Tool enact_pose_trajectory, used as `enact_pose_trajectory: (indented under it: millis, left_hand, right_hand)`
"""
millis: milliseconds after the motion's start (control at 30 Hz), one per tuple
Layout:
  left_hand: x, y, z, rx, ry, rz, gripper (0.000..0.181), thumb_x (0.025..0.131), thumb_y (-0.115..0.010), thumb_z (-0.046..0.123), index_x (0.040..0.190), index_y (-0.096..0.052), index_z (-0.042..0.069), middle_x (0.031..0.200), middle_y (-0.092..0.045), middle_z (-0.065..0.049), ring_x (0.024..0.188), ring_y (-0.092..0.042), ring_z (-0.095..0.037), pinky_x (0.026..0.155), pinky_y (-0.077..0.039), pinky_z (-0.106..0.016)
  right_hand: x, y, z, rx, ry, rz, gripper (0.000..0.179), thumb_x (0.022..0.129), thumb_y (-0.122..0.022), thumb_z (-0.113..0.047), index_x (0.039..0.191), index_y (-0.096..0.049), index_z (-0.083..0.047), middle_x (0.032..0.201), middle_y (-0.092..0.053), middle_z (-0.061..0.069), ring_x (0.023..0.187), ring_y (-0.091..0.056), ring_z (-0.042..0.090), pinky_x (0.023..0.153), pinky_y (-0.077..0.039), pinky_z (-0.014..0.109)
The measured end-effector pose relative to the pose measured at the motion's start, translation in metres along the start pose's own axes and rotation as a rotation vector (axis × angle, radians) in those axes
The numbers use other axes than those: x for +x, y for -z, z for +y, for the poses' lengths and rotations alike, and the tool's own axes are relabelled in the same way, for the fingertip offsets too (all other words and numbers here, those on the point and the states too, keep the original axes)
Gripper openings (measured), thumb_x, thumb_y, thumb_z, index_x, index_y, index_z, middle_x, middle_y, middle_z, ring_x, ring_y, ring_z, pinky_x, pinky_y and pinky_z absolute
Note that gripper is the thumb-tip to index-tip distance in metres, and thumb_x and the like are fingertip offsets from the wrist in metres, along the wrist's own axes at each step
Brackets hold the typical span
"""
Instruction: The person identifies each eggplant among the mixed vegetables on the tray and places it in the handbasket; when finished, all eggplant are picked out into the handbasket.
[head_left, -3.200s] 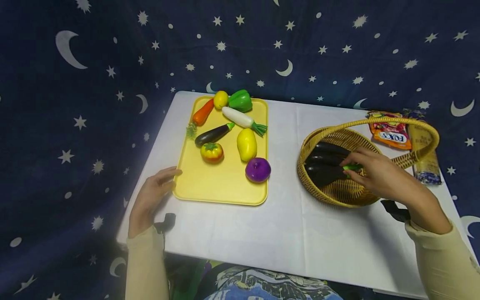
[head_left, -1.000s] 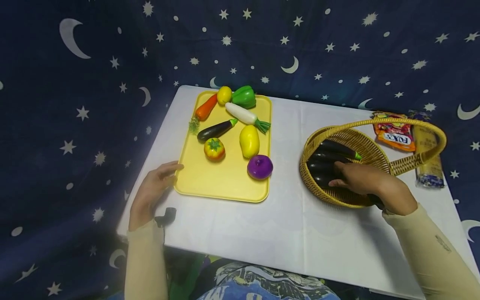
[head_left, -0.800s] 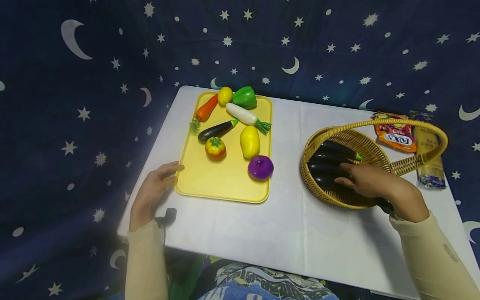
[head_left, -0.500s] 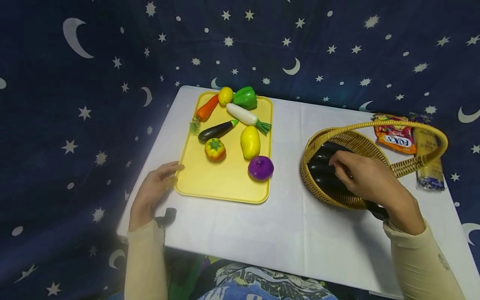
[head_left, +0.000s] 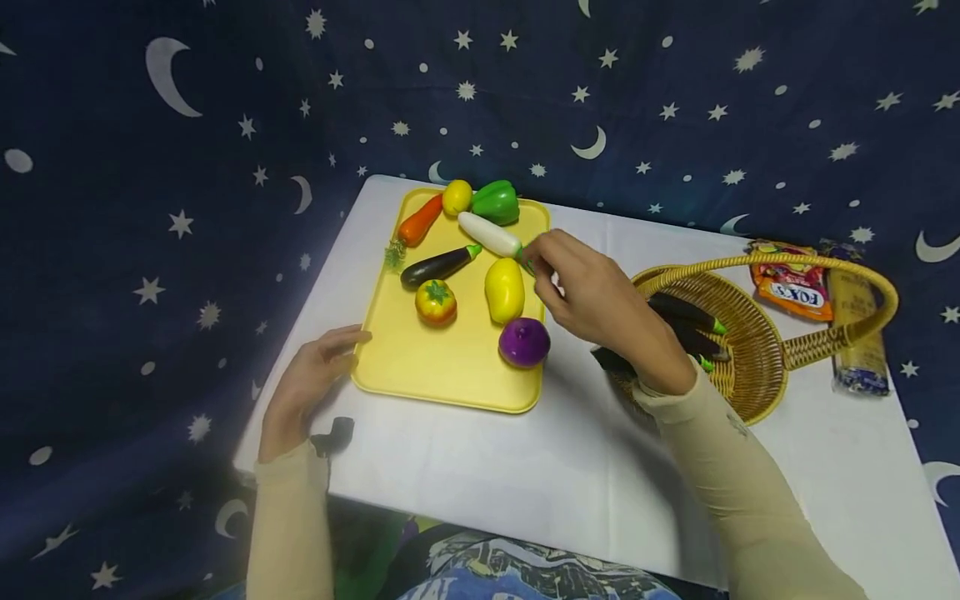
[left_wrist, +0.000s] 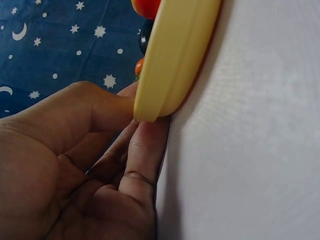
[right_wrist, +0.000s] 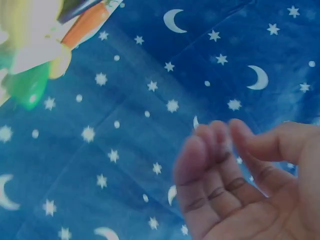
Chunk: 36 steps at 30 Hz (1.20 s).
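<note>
A yellow tray holds toy produce. My left hand is at its left edge, pinching the tray rim between thumb and fingers in the left wrist view. Bent over the tray's right edge, my right hand covers part of the white radish and its green leaves. The right wrist view shows the right hand with loosely bent fingers and nothing held. Near it lie a yellow mango and a purple onion. Eggplants lie in the wicker basket, partly behind my right arm.
Also on the tray are a carrot, lemon, green pepper, eggplant and tomato. The basket's tall handle arches toward an orange snack bag and a long yellow packet.
My right hand has come up out of the basket and moved left to the tray's right edge, carrying nothing visible. The left hand has stayed at the tray.
</note>
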<state>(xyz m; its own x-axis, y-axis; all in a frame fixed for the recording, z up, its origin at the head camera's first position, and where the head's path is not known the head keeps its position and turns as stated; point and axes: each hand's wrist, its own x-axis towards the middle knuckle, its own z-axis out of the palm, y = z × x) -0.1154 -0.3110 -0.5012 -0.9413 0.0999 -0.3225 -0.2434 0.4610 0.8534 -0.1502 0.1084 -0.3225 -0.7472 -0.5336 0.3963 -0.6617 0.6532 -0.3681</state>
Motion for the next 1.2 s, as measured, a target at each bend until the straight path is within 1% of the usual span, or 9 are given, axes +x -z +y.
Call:
enact_pose_trajectory:
  millis: [100, 200, 333, 500, 633, 733, 967, 1067, 1200]
  left_hand:
    - [-0.002, 0.002, -0.001, 0.016, -0.036, 0.0, 0.045, 0.101, -0.065, 0.011, 0.146, -0.065, 0.013, 0.169, -0.047, -0.006, 0.163, -0.032, -0.036, 0.134, -0.023, -0.063]
    - [0.001, 0.001, -0.005, 0.0, -0.045, 0.001, 0.043, 0.101, -0.065, 0.01, 0.144, -0.066, 0.014, 0.168, -0.048, -0.006, 0.163, -0.032, -0.036, 0.135, -0.023, -0.062]
    - [0.003, 0.001, -0.009, -0.035, -0.056, 0.01, 0.042, 0.1, -0.066, 0.009, 0.143, -0.068, 0.014, 0.167, -0.05, -0.007, 0.163, -0.033, -0.035, 0.135, -0.023, -0.06]
    - [0.001, 0.002, -0.012, -0.088, -0.12, -0.005, 0.04, 0.101, -0.067, 0.007, 0.141, -0.068, 0.009, 0.166, -0.05, -0.009, 0.161, -0.036, -0.036, 0.134, -0.027, -0.059]
    - [0.001, 0.003, -0.013, -0.102, -0.145, -0.012, 0.04, 0.101, -0.066, 0.007, 0.141, -0.068, 0.007, 0.166, -0.05, -0.011, 0.161, -0.035, -0.036, 0.134, -0.027, -0.059]
    - [0.001, 0.003, -0.014, -0.102, -0.15, -0.008, 0.04, 0.101, -0.065, 0.005, 0.141, -0.067, 0.005, 0.166, -0.05, -0.013, 0.161, -0.035, -0.037, 0.133, -0.026, -0.06]
    - [0.006, 0.002, -0.018, -0.123, -0.153, -0.006, 0.04, 0.1, -0.067, 0.003, 0.14, -0.068, 0.005, 0.165, -0.05, -0.014, 0.16, -0.036, -0.038, 0.133, -0.027, -0.06]
    - [0.006, 0.002, -0.018, -0.127, -0.138, -0.007, 0.041, 0.099, -0.066, 0.002, 0.14, -0.068, 0.005, 0.166, -0.05, -0.014, 0.16, -0.035, -0.038, 0.134, -0.026, -0.06]
    - [0.005, 0.005, -0.017, -0.129, -0.135, -0.008, 0.041, 0.1, -0.066, 0.002, 0.14, -0.068, 0.005, 0.166, -0.049, -0.014, 0.161, -0.035, -0.039, 0.134, -0.026, -0.061]
  right_hand:
    - [0.037, -0.018, -0.001, 0.023, -0.084, -0.09, 0.019, 0.106, -0.055, -0.009, 0.122, -0.063, -0.008, 0.112, -0.067, 0.01, 0.093, -0.061, 0.024, 0.08, -0.058, 0.035]
    - [0.071, -0.041, 0.005, 0.015, -0.132, -0.222, 0.019, 0.105, -0.054, -0.007, 0.122, -0.064, -0.007, 0.115, -0.068, 0.011, 0.095, -0.06, 0.026, 0.084, -0.058, 0.037]
    - [0.109, -0.072, 0.019, -0.015, -0.127, -0.429, 0.022, 0.103, -0.054, -0.004, 0.121, -0.066, -0.006, 0.117, -0.069, 0.011, 0.1, -0.061, 0.026, 0.09, -0.058, 0.038]
    - [0.14, -0.104, 0.037, -0.075, -0.143, -0.611, 0.028, 0.104, -0.057, -0.004, 0.131, -0.066, -0.005, 0.13, -0.067, 0.015, 0.116, -0.061, 0.029, 0.111, -0.054, 0.041]
    - [0.156, -0.122, 0.048, -0.096, -0.181, -0.7, 0.036, 0.103, -0.061, -0.003, 0.14, -0.063, -0.005, 0.142, -0.063, 0.017, 0.125, -0.058, 0.03, 0.121, -0.049, 0.044]
    - [0.163, -0.132, 0.053, -0.101, -0.193, -0.742, 0.041, 0.102, -0.06, 0.0, 0.144, -0.061, -0.005, 0.144, -0.062, 0.017, 0.125, -0.058, 0.031, 0.122, -0.049, 0.044]
    - [0.168, -0.145, 0.059, -0.158, -0.228, -0.822, 0.04, 0.106, -0.056, -0.002, 0.144, -0.06, -0.01, 0.134, -0.06, 0.014, 0.119, -0.054, 0.031, 0.116, -0.05, 0.043]
    - [0.166, -0.15, 0.062, -0.167, -0.237, -0.837, 0.037, 0.105, -0.057, -0.002, 0.14, -0.061, -0.012, 0.13, -0.06, 0.013, 0.118, -0.052, 0.031, 0.116, -0.049, 0.043]
    - [0.165, -0.156, 0.064, -0.191, -0.203, -0.831, 0.03, 0.104, -0.06, -0.001, 0.131, -0.064, -0.012, 0.123, -0.06, 0.013, 0.116, -0.051, 0.031, 0.114, -0.049, 0.043]
